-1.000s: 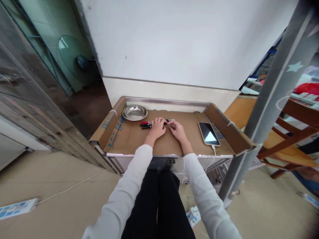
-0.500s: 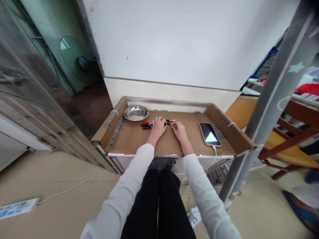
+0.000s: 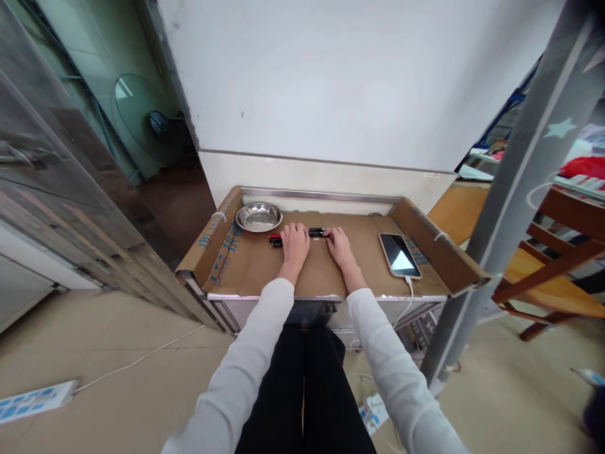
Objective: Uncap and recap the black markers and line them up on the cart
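Several red and black pens (image 3: 276, 239) lie in a row on the cardboard-covered table (image 3: 331, 274). My left hand (image 3: 293, 244) rests on them with fingers bent over the row. My right hand (image 3: 339, 244) is just to the right, its fingertips pinched on the end of a black pen (image 3: 316, 232) that sticks out between both hands.
A steel bowl (image 3: 258, 216) sits at the table's back left. A phone (image 3: 399, 255) on a white cable lies at the right. Raised cardboard flaps edge both sides. A grey post (image 3: 496, 214) and wooden chair (image 3: 553, 265) stand right; a power strip (image 3: 31, 400) lies on the floor.
My hands have drawn slightly apart, and the black pen shows more clearly between them. The view shifted a little.
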Demonstrator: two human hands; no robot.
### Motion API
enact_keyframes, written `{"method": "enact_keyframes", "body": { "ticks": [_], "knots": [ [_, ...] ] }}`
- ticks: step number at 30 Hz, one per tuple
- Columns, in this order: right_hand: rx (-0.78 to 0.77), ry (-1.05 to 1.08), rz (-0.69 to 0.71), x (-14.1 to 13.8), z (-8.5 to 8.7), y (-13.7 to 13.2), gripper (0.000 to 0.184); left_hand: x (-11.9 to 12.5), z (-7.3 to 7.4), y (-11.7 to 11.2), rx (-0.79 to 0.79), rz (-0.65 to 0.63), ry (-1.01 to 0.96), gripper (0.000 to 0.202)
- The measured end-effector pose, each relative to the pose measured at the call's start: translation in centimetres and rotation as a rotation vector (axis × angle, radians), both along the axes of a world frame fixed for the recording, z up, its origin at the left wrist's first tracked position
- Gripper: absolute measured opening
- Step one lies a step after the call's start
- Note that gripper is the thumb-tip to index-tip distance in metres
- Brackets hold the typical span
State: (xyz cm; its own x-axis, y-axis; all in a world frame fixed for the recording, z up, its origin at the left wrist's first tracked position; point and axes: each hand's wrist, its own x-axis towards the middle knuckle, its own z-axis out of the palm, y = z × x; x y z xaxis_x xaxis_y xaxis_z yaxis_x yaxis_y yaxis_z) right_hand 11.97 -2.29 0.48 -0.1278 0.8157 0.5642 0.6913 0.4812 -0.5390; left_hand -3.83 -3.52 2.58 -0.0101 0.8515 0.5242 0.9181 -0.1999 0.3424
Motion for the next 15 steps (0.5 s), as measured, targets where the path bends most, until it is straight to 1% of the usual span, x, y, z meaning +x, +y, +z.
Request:
{"method": "enact_keyframes", "body": {
  "ticks": [2,4,6,7,9,11,15],
  "knots": [
    [0.009,-0.034,-0.015,-0.1,0.2,-0.3,0.023,-0.5,-0.1,-0.6,0.014,0.106,-0.056,0.014],
    [0.012,-0.118,-0.02,-0.4,0.5,-0.8,0.019,-1.1,-0.3,-1.2,0.033,0.201,-0.12,0.013],
    [0.018,-0.237,-0.021,-0.8,0.9,-1.2,0.016,-1.4,-0.4,-1.6,0.053,0.267,-0.172,0.011],
    [0.02,-0.291,-0.034,-1.1,1.1,-1.3,0.015,-1.5,-0.5,-1.8,0.058,0.28,-0.18,0.011],
    [0.028,-0.369,-0.083,-1.6,1.3,-1.3,0.015,-1.5,-0.7,-2.1,0.059,0.275,-0.158,0.012],
    [0.039,-0.408,-0.131,-2.2,1.3,-1.1,0.018,-1.3,-0.8,-2.3,0.056,0.242,-0.118,0.014],
    [0.014,-0.368,-0.153,-2.7,1.2,-0.9,0.021,-1.0,-1.1,-3.0,0.043,0.169,-0.082,0.019]
  ]
}}
